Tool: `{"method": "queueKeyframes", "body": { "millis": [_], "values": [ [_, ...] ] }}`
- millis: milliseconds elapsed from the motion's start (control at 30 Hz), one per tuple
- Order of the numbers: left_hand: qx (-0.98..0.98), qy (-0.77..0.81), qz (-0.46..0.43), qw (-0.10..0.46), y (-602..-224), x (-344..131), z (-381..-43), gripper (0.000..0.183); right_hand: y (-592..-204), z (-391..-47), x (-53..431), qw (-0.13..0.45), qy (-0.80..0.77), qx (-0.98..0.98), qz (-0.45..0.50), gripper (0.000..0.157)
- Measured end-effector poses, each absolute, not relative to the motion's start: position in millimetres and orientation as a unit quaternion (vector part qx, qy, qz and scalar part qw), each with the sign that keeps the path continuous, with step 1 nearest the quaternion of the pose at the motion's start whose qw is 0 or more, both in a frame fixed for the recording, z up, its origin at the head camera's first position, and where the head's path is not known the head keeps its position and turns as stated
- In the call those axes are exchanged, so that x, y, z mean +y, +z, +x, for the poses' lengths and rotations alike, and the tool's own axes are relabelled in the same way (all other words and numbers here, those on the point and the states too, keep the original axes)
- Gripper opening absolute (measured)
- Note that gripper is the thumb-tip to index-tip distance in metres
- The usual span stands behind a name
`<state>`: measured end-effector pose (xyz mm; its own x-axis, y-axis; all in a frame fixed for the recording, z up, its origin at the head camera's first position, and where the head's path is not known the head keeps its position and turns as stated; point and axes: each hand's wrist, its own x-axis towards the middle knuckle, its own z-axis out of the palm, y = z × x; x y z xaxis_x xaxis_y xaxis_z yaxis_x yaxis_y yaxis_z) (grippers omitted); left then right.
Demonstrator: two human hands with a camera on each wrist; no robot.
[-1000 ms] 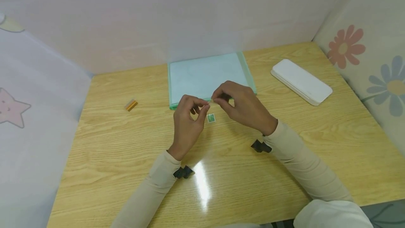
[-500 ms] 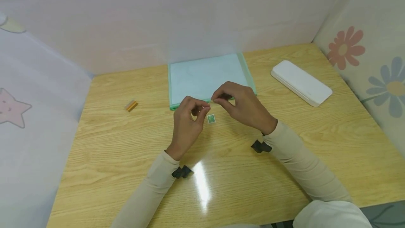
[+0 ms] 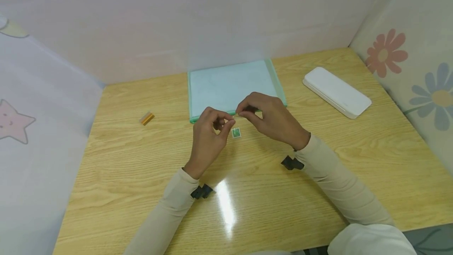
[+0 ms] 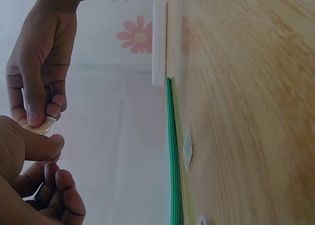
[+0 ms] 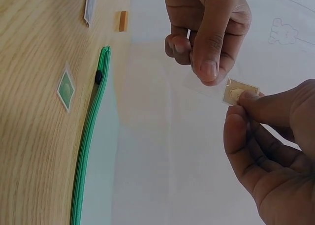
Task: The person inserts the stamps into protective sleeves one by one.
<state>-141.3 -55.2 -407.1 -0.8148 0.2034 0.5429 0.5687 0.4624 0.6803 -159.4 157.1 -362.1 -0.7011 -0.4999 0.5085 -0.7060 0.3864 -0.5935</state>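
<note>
In the right wrist view, my right hand (image 5: 280, 141) pinches a small tan picture sticker (image 5: 236, 94) with a white border between thumb and fingers. A thin clear film (image 5: 203, 87) shows faintly beside it, at the fingertips of my left hand (image 5: 211, 33), whose thumb and forefinger pinch it. Both hands are held close together above the table, fingertips almost meeting. In the head view the left hand (image 3: 209, 139) and right hand (image 3: 270, 117) hide most of the sticker. Just below their fingertips, a small green sticker (image 3: 236, 132) with a white border lies on the wood.
Behind the hands lies a pale folder (image 3: 230, 84) with a green zipped edge. A white case (image 3: 337, 92) is at the right. A small orange-and-grey striped block (image 3: 146, 118) sits to the left. Another small pale square (image 5: 89, 7) lies on the table in the right wrist view.
My left hand and wrist have shifted slightly left and down, its fingertips a little farther from the right hand's. The right hand stays almost still; the things on the table have not moved.
</note>
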Motion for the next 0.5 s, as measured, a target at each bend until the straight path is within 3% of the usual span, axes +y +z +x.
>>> {"method": "queueKeyframes", "body": {
  "millis": [500],
  "values": [
    [-0.825,-0.476,-0.233,0.193,-404.2,-55.1,-138.9,0.010,-359.1,-156.7,155.8,0.134,0.396,-0.836,0.355,0.009]
  ]
}}
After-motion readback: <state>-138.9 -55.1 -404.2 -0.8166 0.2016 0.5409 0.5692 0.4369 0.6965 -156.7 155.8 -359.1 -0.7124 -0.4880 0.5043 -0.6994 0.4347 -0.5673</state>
